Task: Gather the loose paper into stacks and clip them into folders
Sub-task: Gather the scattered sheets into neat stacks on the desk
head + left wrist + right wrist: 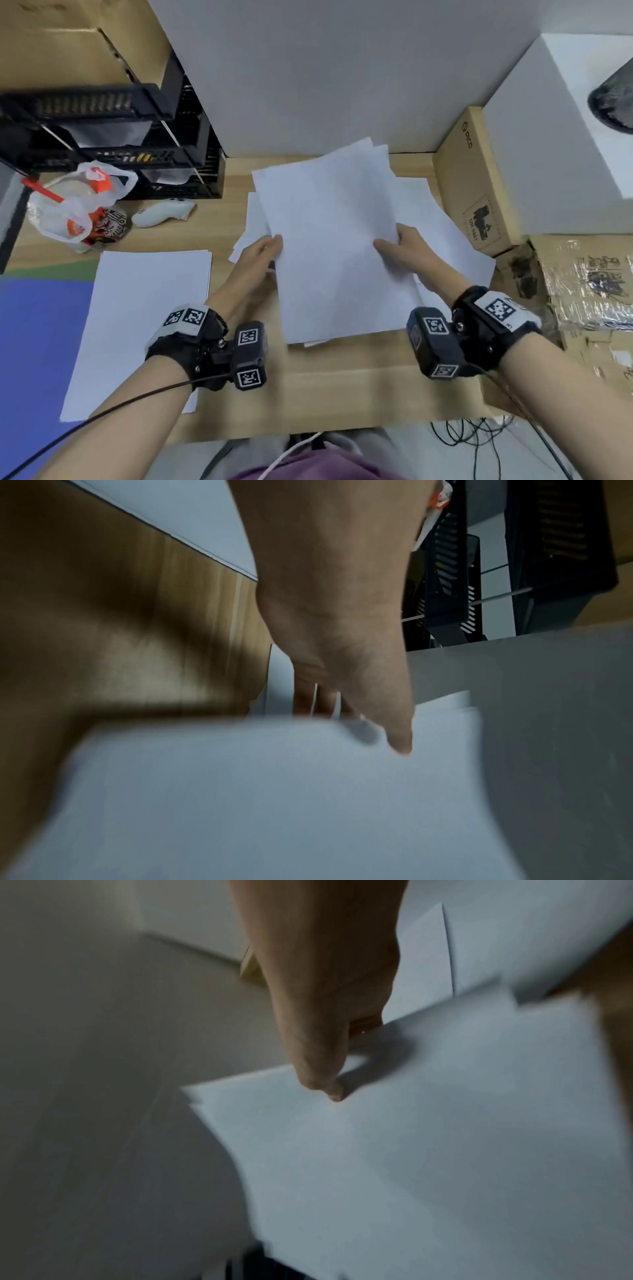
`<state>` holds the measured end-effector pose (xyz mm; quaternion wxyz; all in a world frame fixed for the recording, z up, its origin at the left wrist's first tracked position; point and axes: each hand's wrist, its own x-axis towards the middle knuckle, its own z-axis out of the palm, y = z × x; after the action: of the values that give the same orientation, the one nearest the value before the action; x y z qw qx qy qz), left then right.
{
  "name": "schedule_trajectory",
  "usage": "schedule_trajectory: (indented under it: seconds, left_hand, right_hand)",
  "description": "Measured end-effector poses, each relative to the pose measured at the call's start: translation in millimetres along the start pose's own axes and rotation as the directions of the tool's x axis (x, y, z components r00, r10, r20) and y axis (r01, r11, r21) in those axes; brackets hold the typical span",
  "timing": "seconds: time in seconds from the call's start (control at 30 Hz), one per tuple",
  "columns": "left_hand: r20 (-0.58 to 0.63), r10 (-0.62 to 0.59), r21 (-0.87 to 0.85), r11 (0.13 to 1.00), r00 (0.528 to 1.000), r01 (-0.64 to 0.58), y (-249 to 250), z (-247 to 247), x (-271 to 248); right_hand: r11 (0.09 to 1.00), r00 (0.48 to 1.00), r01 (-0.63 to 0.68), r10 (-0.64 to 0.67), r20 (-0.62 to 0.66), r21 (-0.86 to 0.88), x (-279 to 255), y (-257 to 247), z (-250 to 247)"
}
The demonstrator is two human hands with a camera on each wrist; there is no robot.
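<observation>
Both hands hold a sheaf of white paper (329,240) above the middle of the desk. My left hand (263,250) pinches its left edge, thumb on top (397,739) and fingers beneath. At the right edge my right hand (397,245) pinches it the same way, thumb pressed on the top sheet (329,1088). The sheaf (274,791) (445,1137) looks blurred in both wrist views. More loose sheets (442,240) lie spread on the desk under it. A squared stack of paper (137,325) lies at the left, partly on a blue folder (37,342).
A black tiered file tray (113,137) stands at the back left, with a plastic bag holding a drink (75,209) and a white controller (161,212) in front of it. Cardboard boxes (476,181) line the right side. Cables (472,435) hang below the desk's front edge.
</observation>
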<state>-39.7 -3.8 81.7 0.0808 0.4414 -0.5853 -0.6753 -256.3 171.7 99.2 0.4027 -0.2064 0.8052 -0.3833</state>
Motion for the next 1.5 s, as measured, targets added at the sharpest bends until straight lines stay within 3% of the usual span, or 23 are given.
schedule_trajectory:
  seconds: [0.17, 0.3, 0.43, 0.6, 0.63, 0.77, 0.83, 0.93, 1.07, 1.23, 1.33, 1.4, 1.5]
  left_hand:
    - [-0.151, -0.098, 0.145, 0.982, 0.984, 0.12, -17, -21, 26]
    - [-0.179, -0.155, 0.282, 0.938, 0.972, 0.202, -31, -31, 32]
    - [-0.158, -0.199, 0.312, 0.919, 0.967, 0.24, -39, -33, 36]
    - [-0.222, -0.222, 0.265, 0.924, 0.95, 0.278, -50, -19, 42]
    - [-0.24, -0.221, 0.27, 0.92, 0.945, 0.284, -53, -18, 41]
    - [-0.287, -0.215, 0.235, 0.929, 0.933, 0.286, -60, -12, 32]
    - [-0.313, -0.232, 0.175, 0.939, 0.921, 0.296, -60, -8, 29]
    - [-0.307, -0.238, 0.156, 0.943, 0.922, 0.295, -63, -2, 30]
    - [-0.314, -0.246, 0.146, 0.942, 0.917, 0.302, -68, 3, 38]
    - [-0.321, -0.254, 0.113, 0.946, 0.912, 0.303, -69, 6, 36]
    - [-0.261, -0.313, 0.057, 0.939, 0.913, 0.338, -75, 9, 29]
    - [-0.231, -0.333, 0.036, 0.936, 0.914, 0.35, -82, 8, 25]
    - [-0.214, -0.313, 0.055, 0.942, 0.925, 0.331, -83, 5, 23]
  right_hand:
    - [0.981, 0.97, -0.186, 0.174, -0.168, -0.059, 61, 49, -59]
    - [0.963, 0.982, -0.161, 0.135, -0.131, -0.216, 90, 49, -55]
    - [0.962, 0.996, -0.078, 0.087, 0.023, -0.262, 83, 56, -19]
    - [0.908, 0.971, 0.096, 0.005, 0.24, -0.409, 49, 95, 17]
    - [0.921, 0.974, 0.094, -0.006, 0.227, -0.379, 48, 93, 16]
    - [0.986, 0.997, -0.016, 0.002, -0.083, -0.166, 70, 79, -9]
    - [0.986, 0.989, -0.06, 0.037, -0.146, -0.156, 88, 76, -16]
    - [0.956, 0.987, -0.126, 0.093, -0.133, -0.264, 94, 65, -4]
    - [0.988, 0.985, -0.155, 0.155, -0.073, 0.007, 65, 56, 40]
    - [0.897, 0.937, -0.344, 0.311, 0.158, 0.278, 37, 66, 81]
    - [0.855, 0.865, -0.444, 0.332, 0.376, 0.267, 20, 70, 83]
    - [0.876, 0.878, -0.421, 0.328, 0.349, 0.234, 14, 70, 68]
    - [0.95, 0.94, -0.298, 0.275, 0.201, 0.094, 13, 60, 17]
